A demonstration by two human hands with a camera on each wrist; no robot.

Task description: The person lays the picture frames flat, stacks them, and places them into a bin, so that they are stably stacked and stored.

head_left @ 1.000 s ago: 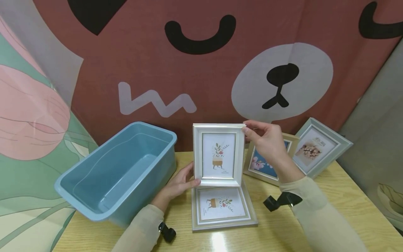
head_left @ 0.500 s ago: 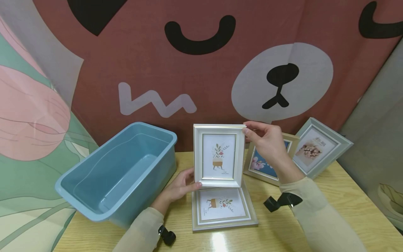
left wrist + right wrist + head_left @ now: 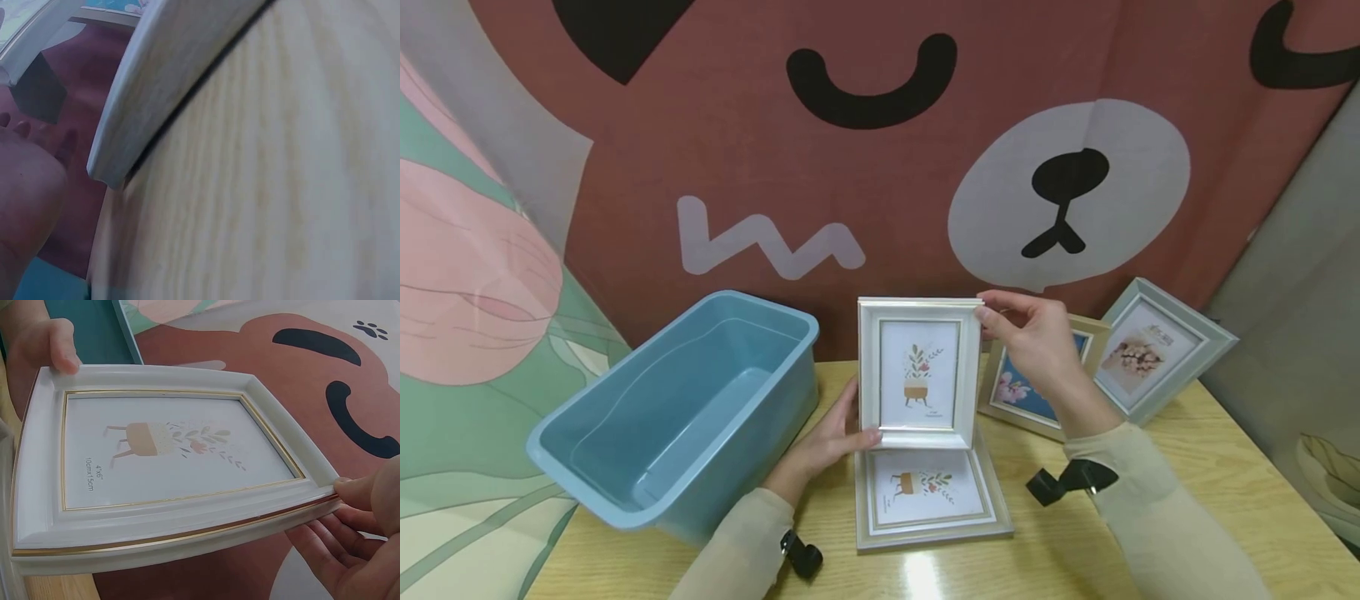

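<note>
Between both hands a white picture frame (image 3: 917, 375) with thin gold lines stands upright, its potted-plant print facing the head camera. The left hand (image 3: 823, 442) grips its lower left corner, thumb (image 3: 64, 347) on the front face in the right wrist view. At the opposite upper corner, the right hand (image 3: 1037, 346) pinches the edge, with its thumb in front and fingers (image 3: 325, 550) behind. Below lies a second picture frame (image 3: 936, 533), flat on the table with a similar print turned sideways. The raised frame's lower edge overlaps it in the head view.
A blue plastic bin (image 3: 760, 392) stands on the wooden table (image 3: 1060, 558), left of the hands. Behind the right hand, a beige frame (image 3: 1000, 408) with a blossom picture and a grey-green frame (image 3: 1213, 337) lean back. A bear-patterned cloth (image 3: 910, 192) hangs behind the table.
Both hands keep their hold on the white picture frame, which stays almost still. The head view has shifted very slightly.
</note>
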